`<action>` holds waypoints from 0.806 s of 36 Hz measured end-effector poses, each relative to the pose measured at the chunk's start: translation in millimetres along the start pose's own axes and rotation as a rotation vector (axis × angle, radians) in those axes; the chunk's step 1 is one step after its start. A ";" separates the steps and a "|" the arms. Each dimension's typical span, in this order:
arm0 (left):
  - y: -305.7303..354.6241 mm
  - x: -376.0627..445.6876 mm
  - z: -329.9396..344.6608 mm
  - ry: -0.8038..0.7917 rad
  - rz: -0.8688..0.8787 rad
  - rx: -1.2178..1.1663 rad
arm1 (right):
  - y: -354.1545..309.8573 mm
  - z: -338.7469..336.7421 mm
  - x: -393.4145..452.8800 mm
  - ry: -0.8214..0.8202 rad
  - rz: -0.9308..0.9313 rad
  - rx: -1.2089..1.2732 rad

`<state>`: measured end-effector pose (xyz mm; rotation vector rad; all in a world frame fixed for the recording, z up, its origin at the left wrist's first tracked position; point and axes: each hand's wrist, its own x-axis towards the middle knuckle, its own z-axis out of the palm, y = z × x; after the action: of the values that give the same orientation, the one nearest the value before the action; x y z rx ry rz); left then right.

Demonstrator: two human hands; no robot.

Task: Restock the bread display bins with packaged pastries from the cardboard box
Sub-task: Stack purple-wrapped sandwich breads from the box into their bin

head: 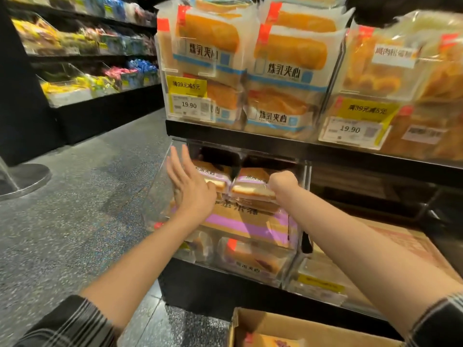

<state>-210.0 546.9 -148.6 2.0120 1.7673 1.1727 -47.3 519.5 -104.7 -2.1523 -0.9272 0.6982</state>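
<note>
**Both hands in the lower bread bin**

The clear plastic lower display bin (pixel 160 196) held packaged sandwich pastries with purple-banded wrappers (pixel 250 189), stacked in two columns, with more of the same showing through its front wall lower down. The left hand (pixel 190 189) lay flat against the left column, fingers straight and spread, thumb beside the pack's edge. The right hand (pixel 283 182) reached into the bin at the right column; its fingers were curled and turned away from the camera, so whether they gripped a pack could not be told.

On the shelf above, clear upper bins (pixel 333 78) were packed full with blue-banded packs of orange bread (pixel 290 56), yellow price tags (pixel 186 87) clipped to their fronts. A brown cardboard box (pixel 250 324) stood open at the bottom edge of the view, one orange-wrapped pastry (pixel 273 343) visible inside.

The black shelf edge (pixel 238 136) overhung the lower bin closely, leaving a narrow opening over the stacks. To the left, grey speckled floor (pixel 75 209) lay open as far as a dark shelving unit of coloured snack packets (pixel 82 58).
</note>
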 end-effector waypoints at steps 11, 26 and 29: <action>-17.2 13.1 19.9 -0.593 0.206 0.667 | 27.7 37.4 -30.2 0.132 -0.605 -0.501; -16.8 21.5 22.8 -0.485 0.188 0.493 | 48.3 48.4 -9.9 0.005 -0.682 -0.830; -11.9 18.0 16.2 -0.436 0.197 0.480 | 45.3 40.6 -15.1 0.027 -0.698 -0.573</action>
<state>-208.6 571.6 -159.2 2.5081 1.7591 0.3042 -65.9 499.7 -161.2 -2.0480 -1.8989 0.0479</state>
